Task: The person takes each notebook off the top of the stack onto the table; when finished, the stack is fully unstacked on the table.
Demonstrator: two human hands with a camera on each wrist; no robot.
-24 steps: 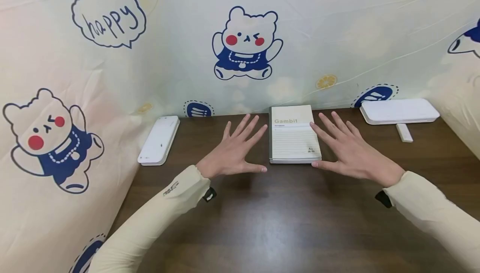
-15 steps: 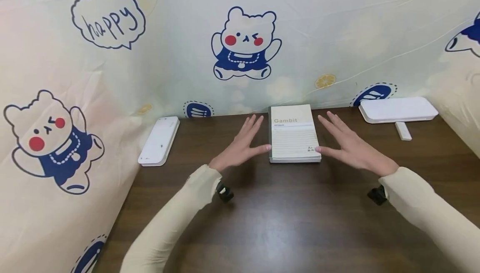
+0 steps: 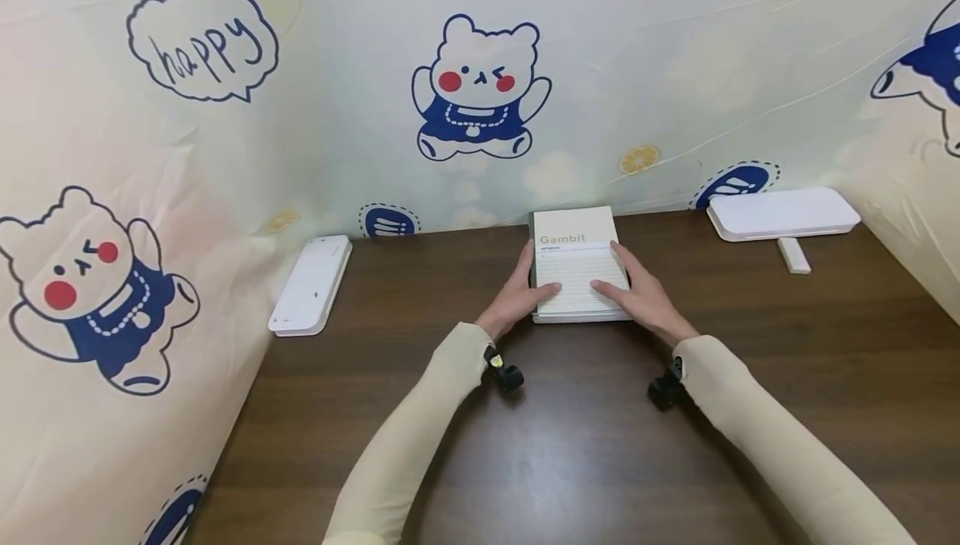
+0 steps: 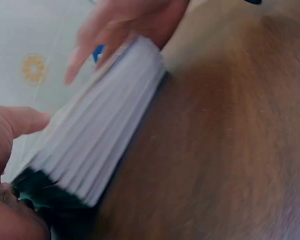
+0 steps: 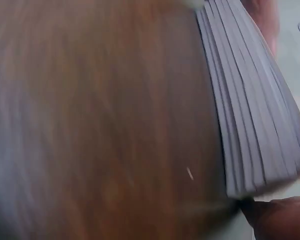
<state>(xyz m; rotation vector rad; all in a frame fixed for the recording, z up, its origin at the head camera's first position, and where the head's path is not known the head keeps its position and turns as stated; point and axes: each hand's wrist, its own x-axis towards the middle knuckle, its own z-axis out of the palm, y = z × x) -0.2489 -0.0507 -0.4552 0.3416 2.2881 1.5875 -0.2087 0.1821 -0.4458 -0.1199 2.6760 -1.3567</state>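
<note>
At the back of the brown table (image 3: 562, 453), close to the patterned cloth (image 3: 337, 112), the stack of notebooks (image 3: 576, 303) lies flat between my hands, its dark spine (image 4: 45, 187) toward my left and its lined cover (image 3: 576, 266) facing up. My left hand (image 3: 516, 297) lies along the spine side and my right hand (image 3: 647, 299) along the page side, fingers fairly straight rather than curled, each thumb spread away from them and reaching in over the cover. Whether the thumbs press down I cannot tell; the wrist views are blurred.

I judge the stack fairly heavy for its size, being paper throughout, firm when squared up but a little bendy in each single book. The page edges (image 5: 245, 100) show separate layers, and I see no band around them, so I expect them to slide over one another if I push only the top one. The best hold, I think, is low on both long sides, fingertips under the bottom book, thumbs steadying the top. Little looks fragile, though corners could crease.
</note>
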